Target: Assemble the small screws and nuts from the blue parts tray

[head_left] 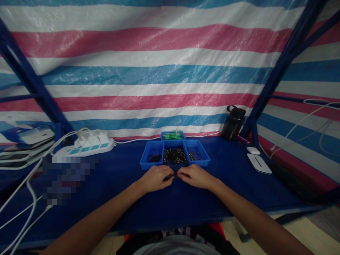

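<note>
My left hand (156, 178) and my right hand (196, 176) face each other just in front of several blue bins, a small gap between their fingertips. On both, thumb and fingers are drawn together in a pinch; whatever they hold, if anything, is too small to make out. Thin black pieces (154, 158) lie in the left bin (143, 161). A heap of small black and metallic parts (174, 156) fills the middle bin. The right bin (204, 153) contains a few scattered shiny metal pieces (193, 155). Green items (172, 135) sit in the rear bin.
A white power strip (86, 149) with plugs and cables stands on the blue table (119, 187), left. A blurred patch (67, 179) lies before it. At right are a dark bottle (233, 122), a white mouse-like object (253, 151) and a white flat box (259, 163). Blue frame posts flank the table.
</note>
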A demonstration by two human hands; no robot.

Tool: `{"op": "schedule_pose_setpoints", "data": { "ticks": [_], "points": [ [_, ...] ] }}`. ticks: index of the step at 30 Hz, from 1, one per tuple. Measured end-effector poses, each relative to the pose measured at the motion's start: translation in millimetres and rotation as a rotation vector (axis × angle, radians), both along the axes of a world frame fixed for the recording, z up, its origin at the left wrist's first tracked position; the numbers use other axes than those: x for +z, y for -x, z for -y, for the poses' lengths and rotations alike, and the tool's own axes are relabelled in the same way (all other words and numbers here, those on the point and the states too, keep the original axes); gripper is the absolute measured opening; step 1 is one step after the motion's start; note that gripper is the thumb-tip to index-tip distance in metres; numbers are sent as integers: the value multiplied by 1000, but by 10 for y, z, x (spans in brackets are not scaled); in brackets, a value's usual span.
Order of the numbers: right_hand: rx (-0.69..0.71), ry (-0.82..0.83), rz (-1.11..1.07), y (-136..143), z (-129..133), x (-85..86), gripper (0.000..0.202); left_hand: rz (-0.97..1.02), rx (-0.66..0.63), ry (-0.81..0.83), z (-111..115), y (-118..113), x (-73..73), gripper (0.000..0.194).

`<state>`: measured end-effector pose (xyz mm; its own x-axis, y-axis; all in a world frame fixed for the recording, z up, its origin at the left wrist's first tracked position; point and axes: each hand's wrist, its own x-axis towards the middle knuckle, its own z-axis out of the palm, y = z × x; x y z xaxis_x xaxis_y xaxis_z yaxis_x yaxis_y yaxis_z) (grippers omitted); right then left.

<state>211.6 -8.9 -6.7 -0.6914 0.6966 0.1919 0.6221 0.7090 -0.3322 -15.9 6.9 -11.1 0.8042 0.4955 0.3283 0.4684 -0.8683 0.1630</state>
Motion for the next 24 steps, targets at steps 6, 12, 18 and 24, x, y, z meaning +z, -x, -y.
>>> {"op": "schedule_pose_setpoints", "data": {
  "ticks": [6,12,18,24],
  "points": [
    [-22,-1,-5,23,51,44,21,-57,34,-8,7,11,-12,8],
    [-21,-22,-13,29,31,5,22,-85,23,-22,8,9,-13,8],
    [-4,-14,-8,25,27,18,23,-104,8,-12,9,12,-4,12],
    [-12,-11,-7,22,24,19,21,-105,-4,-14,18,12,35,12]
  ]
}}
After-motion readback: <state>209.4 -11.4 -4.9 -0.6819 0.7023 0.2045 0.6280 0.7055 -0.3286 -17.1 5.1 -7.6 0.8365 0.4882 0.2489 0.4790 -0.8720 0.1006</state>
